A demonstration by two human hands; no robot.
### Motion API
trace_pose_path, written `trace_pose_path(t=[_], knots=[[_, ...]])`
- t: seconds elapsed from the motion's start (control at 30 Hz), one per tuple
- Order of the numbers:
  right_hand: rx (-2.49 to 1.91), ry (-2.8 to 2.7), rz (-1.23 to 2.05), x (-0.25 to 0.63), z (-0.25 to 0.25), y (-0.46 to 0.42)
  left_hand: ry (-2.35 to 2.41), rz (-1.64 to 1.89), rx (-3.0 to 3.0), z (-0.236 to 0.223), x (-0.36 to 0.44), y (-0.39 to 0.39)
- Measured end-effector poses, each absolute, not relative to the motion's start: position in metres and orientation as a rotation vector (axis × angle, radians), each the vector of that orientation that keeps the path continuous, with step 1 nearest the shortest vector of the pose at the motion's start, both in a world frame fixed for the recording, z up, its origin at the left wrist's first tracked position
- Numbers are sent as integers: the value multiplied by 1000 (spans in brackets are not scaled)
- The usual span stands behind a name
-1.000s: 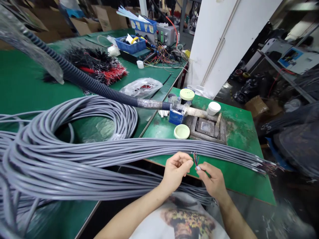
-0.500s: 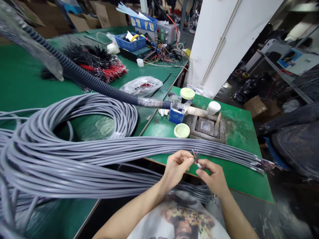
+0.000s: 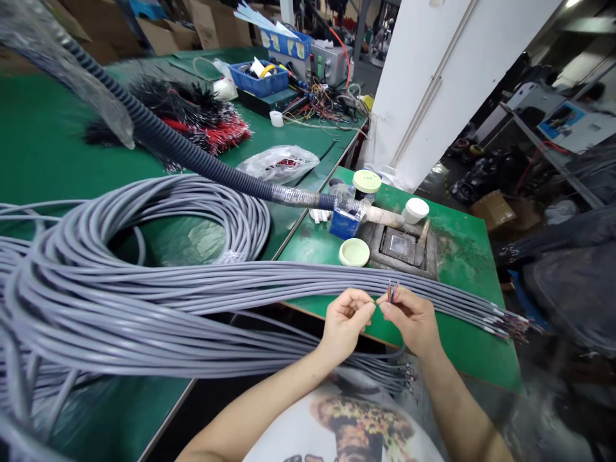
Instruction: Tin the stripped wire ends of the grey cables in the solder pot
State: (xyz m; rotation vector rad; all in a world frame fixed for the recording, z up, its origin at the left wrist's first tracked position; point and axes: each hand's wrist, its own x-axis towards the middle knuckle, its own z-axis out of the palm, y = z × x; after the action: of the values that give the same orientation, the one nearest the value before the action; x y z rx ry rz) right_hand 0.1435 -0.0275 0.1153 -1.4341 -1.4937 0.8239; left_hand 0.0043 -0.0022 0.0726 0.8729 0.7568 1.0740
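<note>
A long bundle of grey sheathed cables (image 3: 192,282) runs across the workbench and under my hands, with a big coil at the left. My right hand (image 3: 411,321) is pinched on a tuft of thin coloured wires (image 3: 393,292) that sticks up from a cable end. My left hand (image 3: 345,321) sits just beside it, fingertips pressed together, and I see nothing held in them. The far cable ends (image 3: 510,327) fan out in coloured strands past the table's right side.
A black corrugated conduit (image 3: 192,154) crosses above the cables to a blue box (image 3: 344,224) beside a metal mould (image 3: 398,247) on the green table (image 3: 462,256). A pale lid (image 3: 354,252) and white-lidded jars stand nearby. Red-and-black wire bundles (image 3: 192,122) lie beyond.
The coloured wire tuft has moved right and up with my right hand. The small white tip seen earlier at my right fingers no longer shows. The whole view has shifted slightly.
</note>
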Motion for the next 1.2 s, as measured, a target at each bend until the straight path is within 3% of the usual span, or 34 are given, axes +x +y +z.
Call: trace_pose_path(t=[0.27, 0.6, 0.93, 1.2], knots=[[-1482, -1725, 623, 164, 129, 27, 812, 1091, 1115, 47, 2, 8], [-1734, -2308, 371, 166, 102, 116, 849, 973, 1572, 20, 3, 12], [-1862, -2450, 318, 153, 92, 133, 818, 989, 1670, 21, 1, 15], [-1968, -2384, 195, 190, 116, 125, 827, 977, 1678, 22, 0, 16]])
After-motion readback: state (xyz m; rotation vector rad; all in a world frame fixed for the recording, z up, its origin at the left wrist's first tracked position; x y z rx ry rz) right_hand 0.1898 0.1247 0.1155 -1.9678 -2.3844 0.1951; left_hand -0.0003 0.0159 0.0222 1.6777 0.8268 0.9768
